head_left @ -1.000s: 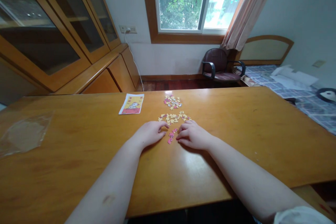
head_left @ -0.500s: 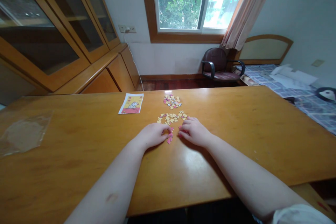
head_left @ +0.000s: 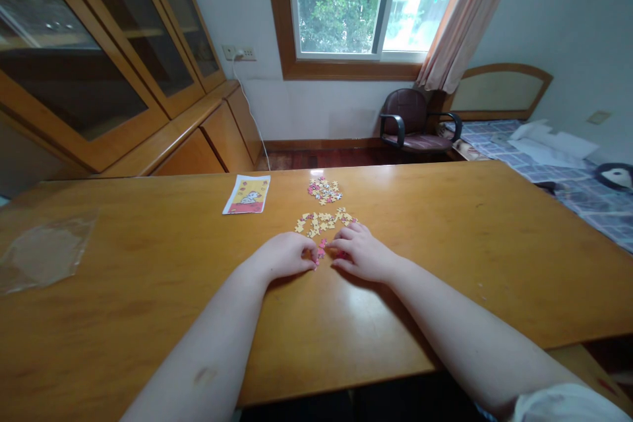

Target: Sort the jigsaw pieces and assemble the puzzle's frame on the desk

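My left hand (head_left: 291, 254) rests on the table with its fingers curled and pinching a pink puzzle piece (head_left: 316, 264) at the fingertips. Just right of it lie a few more pink puzzle pieces (head_left: 322, 245). My right hand (head_left: 364, 252) is spread low over the table, its index fingertip close to those pieces; whether it touches them I cannot tell. Under its fingers another pink piece (head_left: 341, 254) partly shows. Beyond both hands, yellow puzzle pieces (head_left: 316, 223) form a loose band, and a mixed pile of pieces (head_left: 324, 191) lies farther back.
A picture card (head_left: 250, 194) with a white animal on yellow and pink lies at the back left of the wooden table (head_left: 163, 264). A clear plastic bag (head_left: 47, 250) is at the far left. Past the table stand a chair (head_left: 415, 122) and a bed (head_left: 534, 145).
My left hand has shifted slightly down and left, onto the lower pink piece. My right hand's fingers have spread and its index finger has reached left toward the pink pieces.
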`<state>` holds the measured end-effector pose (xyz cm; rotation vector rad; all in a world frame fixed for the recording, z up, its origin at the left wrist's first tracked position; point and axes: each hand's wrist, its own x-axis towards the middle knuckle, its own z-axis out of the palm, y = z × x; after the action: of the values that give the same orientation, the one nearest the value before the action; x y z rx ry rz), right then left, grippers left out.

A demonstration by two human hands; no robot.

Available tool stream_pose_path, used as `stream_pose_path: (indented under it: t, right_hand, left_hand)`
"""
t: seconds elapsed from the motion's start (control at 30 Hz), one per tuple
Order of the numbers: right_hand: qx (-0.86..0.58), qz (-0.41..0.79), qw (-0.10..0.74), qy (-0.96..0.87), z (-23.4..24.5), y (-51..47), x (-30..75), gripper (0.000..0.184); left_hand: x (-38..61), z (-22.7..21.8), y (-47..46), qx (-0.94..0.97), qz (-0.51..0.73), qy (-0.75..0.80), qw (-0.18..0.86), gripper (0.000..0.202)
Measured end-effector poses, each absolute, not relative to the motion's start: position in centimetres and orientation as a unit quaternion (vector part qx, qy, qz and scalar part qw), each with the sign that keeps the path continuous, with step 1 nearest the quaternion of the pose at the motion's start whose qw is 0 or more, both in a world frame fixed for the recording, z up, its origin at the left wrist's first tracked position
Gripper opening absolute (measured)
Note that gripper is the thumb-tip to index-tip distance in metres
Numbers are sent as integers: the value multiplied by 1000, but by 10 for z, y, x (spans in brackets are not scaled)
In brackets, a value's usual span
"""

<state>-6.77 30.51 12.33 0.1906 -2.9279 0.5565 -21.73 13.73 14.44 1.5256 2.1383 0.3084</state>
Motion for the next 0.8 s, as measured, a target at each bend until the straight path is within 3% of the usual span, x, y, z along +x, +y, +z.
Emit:
stream_pose_path:
  t: [0.17,0.63,0.8]
  right_hand:
    - [68,194,66,-976,123,301,-66,33]
    - [60,181,50,-980,122,296,-66,37]
    - [28,173,78,-982,119,300,-68,26]
  left_hand:
    - [-221,150,135,540,132,793,249,24]
    - [-221,145,135,539,124,792,260,19]
    - [-220,146,135,558,136,764,295,22]
